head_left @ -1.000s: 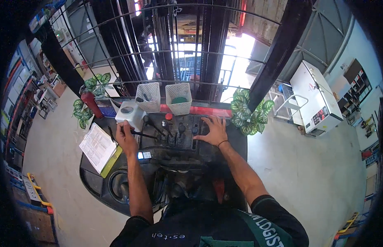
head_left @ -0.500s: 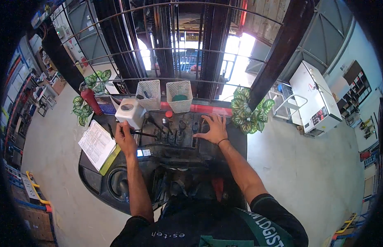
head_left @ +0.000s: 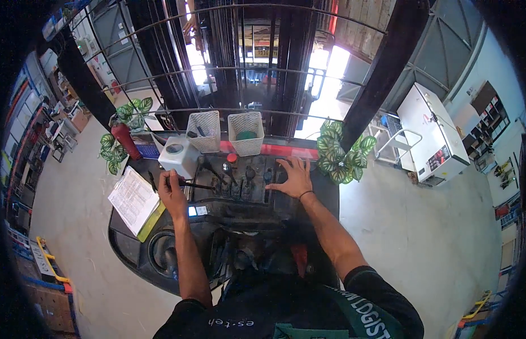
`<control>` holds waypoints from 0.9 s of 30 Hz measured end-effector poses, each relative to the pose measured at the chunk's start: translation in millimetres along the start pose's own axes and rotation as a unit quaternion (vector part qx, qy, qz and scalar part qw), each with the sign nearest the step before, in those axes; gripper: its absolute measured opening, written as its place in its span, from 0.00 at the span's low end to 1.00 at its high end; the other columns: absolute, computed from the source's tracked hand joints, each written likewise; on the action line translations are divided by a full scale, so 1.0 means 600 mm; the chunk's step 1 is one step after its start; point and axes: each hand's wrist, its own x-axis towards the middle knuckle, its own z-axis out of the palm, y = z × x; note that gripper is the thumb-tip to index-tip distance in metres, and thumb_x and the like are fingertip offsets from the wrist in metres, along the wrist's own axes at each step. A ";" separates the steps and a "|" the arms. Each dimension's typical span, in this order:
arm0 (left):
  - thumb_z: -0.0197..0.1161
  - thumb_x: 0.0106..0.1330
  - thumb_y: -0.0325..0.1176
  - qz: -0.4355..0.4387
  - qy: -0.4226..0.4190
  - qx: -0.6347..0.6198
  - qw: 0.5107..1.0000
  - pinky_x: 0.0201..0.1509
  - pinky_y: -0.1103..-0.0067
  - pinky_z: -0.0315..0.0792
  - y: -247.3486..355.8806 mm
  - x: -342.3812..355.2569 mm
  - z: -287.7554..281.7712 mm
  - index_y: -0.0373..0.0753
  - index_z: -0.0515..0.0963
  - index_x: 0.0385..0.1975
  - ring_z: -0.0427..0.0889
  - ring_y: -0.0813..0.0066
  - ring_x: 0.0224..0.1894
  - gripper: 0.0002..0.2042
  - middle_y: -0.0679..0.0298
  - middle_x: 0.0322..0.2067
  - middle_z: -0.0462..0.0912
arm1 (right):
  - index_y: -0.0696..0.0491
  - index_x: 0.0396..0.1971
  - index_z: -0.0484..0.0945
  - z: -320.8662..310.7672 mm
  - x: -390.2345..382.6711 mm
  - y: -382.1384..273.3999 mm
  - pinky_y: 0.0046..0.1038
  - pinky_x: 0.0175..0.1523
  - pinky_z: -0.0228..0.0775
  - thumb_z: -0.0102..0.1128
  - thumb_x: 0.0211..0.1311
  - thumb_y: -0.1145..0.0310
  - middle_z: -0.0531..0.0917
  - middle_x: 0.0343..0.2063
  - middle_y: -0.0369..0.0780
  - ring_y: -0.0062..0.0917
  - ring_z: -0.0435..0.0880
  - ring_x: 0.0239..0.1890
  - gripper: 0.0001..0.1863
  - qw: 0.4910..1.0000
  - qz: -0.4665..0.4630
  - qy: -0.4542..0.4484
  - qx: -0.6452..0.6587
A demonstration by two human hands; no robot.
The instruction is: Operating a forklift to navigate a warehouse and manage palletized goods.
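My left hand [head_left: 172, 195] is closed around one end of a thin black rod [head_left: 196, 185]. The rod runs right, toward the bases of several black control levers [head_left: 236, 183] on a dark vehicle console. My right hand [head_left: 292, 176] lies on the console's right side, fingers spread and holding nothing. Its thumb is beside a small upright lever [head_left: 268, 176]. Just beyond my left hand stands a white box-shaped container [head_left: 181, 160] with a round opening on top. Left of that hand is a yellow-green clipboard [head_left: 151, 222] with printed sheets [head_left: 134, 196].
Two white mesh baskets [head_left: 246, 148] and a red button [head_left: 232, 158] line the console's far edge. Leafy plants [head_left: 345, 150] flank it, with a red extinguisher [head_left: 124, 140] at left. Ahead are a wire guard and a dark mast [head_left: 289, 73]. A steering wheel [head_left: 161, 252] sits lower left.
Beyond the mast, the view has shifted: a yellow plate appears farther right and the blue framework looks different. Both hands stay almost where they were.
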 end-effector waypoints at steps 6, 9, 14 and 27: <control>0.58 0.76 0.40 0.004 0.003 0.002 1.000 0.39 0.82 0.67 -0.009 0.011 0.003 0.36 0.74 0.32 0.72 0.83 0.31 0.13 0.69 0.27 0.75 | 0.42 0.63 0.73 0.007 0.017 0.007 0.57 0.76 0.29 0.67 0.34 0.21 0.69 0.61 0.44 0.41 0.59 0.71 0.56 1.000 -0.005 0.015 -0.008; 0.58 0.75 0.39 -0.016 -0.004 -0.012 1.000 0.39 0.83 0.67 -0.021 -0.010 -0.010 0.36 0.74 0.34 0.72 0.83 0.31 0.12 0.69 0.28 0.75 | 0.43 0.63 0.74 0.019 -0.008 0.012 0.57 0.76 0.29 0.67 0.33 0.20 0.70 0.61 0.44 0.41 0.59 0.70 0.57 1.000 -0.006 0.016 0.003; 0.59 0.75 0.38 -0.039 -0.003 -0.053 0.998 0.40 0.82 0.70 -0.034 -0.018 -0.010 0.37 0.75 0.37 0.75 0.82 0.33 0.10 0.70 0.29 0.76 | 0.45 0.61 0.75 0.014 -0.014 0.018 0.59 0.75 0.29 0.66 0.33 0.20 0.69 0.64 0.42 0.39 0.57 0.73 0.56 0.999 -0.013 -0.005 0.047; 0.60 0.74 0.37 -0.026 -0.036 0.009 0.999 0.43 0.83 0.69 -0.021 -0.016 -0.011 0.36 0.76 0.37 0.75 0.82 0.34 0.10 0.68 0.30 0.78 | 0.52 0.56 0.76 -0.029 -0.005 -0.128 0.35 0.47 0.77 0.63 0.67 0.54 0.84 0.48 0.45 0.36 0.86 0.44 0.24 0.933 -0.149 0.038 0.324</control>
